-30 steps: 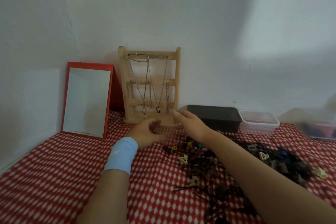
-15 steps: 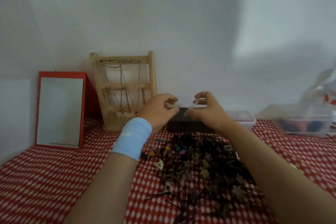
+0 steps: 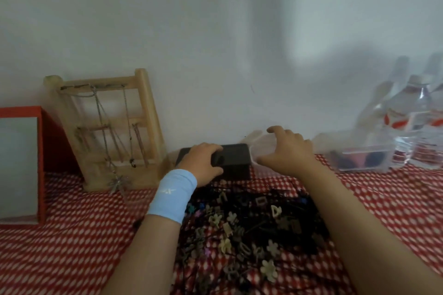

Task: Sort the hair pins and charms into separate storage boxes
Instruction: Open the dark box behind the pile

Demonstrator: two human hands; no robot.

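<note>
The left hand (image 3: pixel 201 163), wearing a light blue wristband (image 3: pixel 171 195), rests on the black storage box (image 3: pixel 230 161) at the back of the tabletop (image 3: pixel 72 235), against the white wall (image 3: pixel 215 43). Its fingers (image 3: pixel 212 148) are curled together over the box's near-left top edge and the thumb lies along the front face, so the hand clasps the box. The right hand (image 3: pixel 286 151) is placed at the clear storage box (image 3: pixel 261 148), which sits touching or just beside the right side of the black box. The right fingers (image 3: pixel 279 130) are spread and arched over the clear box's top, with the thumb low at its front; motion blur prevents confirming whether they are in contact with it. The mixed pile of hair pins and charms (image 3: pixel 249 230) lies on the red-and-white patterned cloth directly in front of both boxes, between the two forearms; it contains dark pins and small cream, brown and coloured charm pieces. A wooden jewellery rack (image 3: pixel 143 127) stands to the left of the black box, leaning toward the wall, with chains (image 3: pixel 105 132) hanging from its rails. A red-framed mirror (image 3: pixel 21 165) stands at the far left. To the right, a second clear container (image 3: pixel 362 158) holds dark and red items, and clear plastic bottles (image 3: pixel 417 124) stand just beside it near the right edge.
</note>
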